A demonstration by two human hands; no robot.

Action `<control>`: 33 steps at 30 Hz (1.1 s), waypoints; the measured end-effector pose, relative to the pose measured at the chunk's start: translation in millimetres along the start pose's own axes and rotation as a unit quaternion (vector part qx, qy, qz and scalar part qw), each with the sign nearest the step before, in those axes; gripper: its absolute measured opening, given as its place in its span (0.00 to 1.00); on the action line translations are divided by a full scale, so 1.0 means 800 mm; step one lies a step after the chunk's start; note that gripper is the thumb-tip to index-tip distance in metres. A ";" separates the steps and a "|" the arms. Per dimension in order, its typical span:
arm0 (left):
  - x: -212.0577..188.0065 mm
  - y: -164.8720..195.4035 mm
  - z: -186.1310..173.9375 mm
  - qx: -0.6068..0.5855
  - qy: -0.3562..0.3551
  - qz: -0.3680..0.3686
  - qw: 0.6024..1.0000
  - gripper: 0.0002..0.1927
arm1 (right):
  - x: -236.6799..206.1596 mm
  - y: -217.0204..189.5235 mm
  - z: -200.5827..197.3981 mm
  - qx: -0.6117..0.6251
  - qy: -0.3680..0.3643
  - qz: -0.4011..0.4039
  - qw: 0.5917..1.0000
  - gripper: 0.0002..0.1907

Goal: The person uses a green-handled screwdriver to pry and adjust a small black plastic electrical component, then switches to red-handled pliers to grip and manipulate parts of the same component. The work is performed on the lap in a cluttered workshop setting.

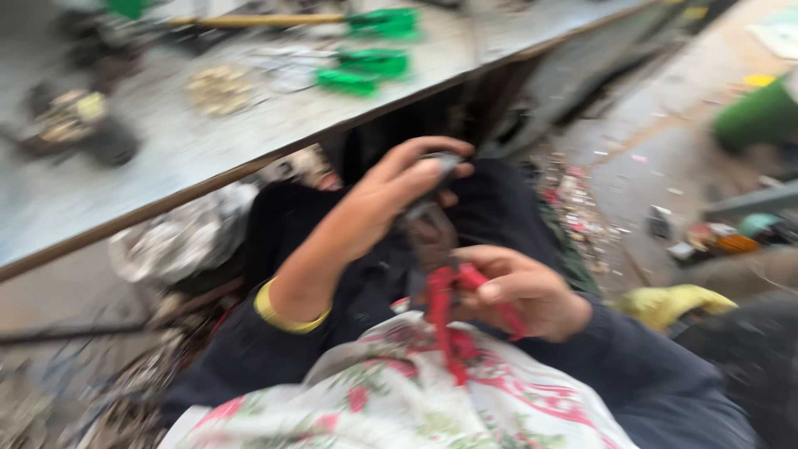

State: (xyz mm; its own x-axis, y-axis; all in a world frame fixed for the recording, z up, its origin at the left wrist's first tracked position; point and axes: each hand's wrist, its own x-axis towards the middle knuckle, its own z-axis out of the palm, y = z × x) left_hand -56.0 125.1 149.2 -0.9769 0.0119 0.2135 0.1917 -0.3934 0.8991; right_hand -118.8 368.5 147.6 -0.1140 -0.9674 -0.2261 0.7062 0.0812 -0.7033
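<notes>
Whole shot is motion-blurred, so take the fine detail with a pinch of salt. Biggest thing is the grey tabletop point(191, 150) running across the upper left, with green plastic bits point(366, 68), a yellow-handled tool point(258, 20) and some dark lumpy metal parts point(75, 125) on it. Right of that is a dusty floor point(665, 141) strewn with small scraps, plus a green tub point(758, 115) at the edge and a yellow rag point(669, 303) near the person's arm. Across the lap sits a white cloth with a red floral print point(416, 399), over dark clothing.

Now the hands. The right hand point(524, 291) has its grip closed around the red handles of a pair of pliers point(445, 295), which stand roughly upright in front of the body, above the cloth. The left hand point(391, 195), with a yellow cuff at the wrist, is up above, fingers pinched on a small dark piece point(445, 162) right at the top of the plier nose. Can't tell what that piece is, or whether the plier nose is actually clamped on it.

As for progress: looks like mid-job to me. The piece is in both the fingers and at the pliers, nothing has been set down or separated that I can see, so the working of it seems to be under way, not finished.
</notes>
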 end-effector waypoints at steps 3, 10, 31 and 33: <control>-0.005 0.008 -0.003 -0.023 0.021 -0.045 0.999 0.28 | -0.001 -0.004 0.010 0.096 -0.071 0.030 0.992 0.44; -0.009 0.026 -0.008 -0.033 0.012 -0.057 0.998 0.37 | 0.003 -0.005 0.013 0.155 -0.112 0.010 0.981 0.48; -0.015 0.028 -0.003 -0.127 0.019 0.047 0.991 0.37 | 0.006 0.014 0.020 0.201 -0.159 0.026 0.966 0.37; -0.016 0.032 -0.005 -0.099 0.018 0.074 0.992 0.38 | 0.003 0.009 0.018 0.148 -0.124 0.011 0.981 0.39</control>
State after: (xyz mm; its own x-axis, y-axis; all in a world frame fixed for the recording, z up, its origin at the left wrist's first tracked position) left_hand -38.9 111.4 167.8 -0.9431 -0.0911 0.3198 0.3139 -0.5610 0.7660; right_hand -103.8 363.1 151.4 0.0516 -0.9978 -0.0415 0.8828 0.0650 -0.4652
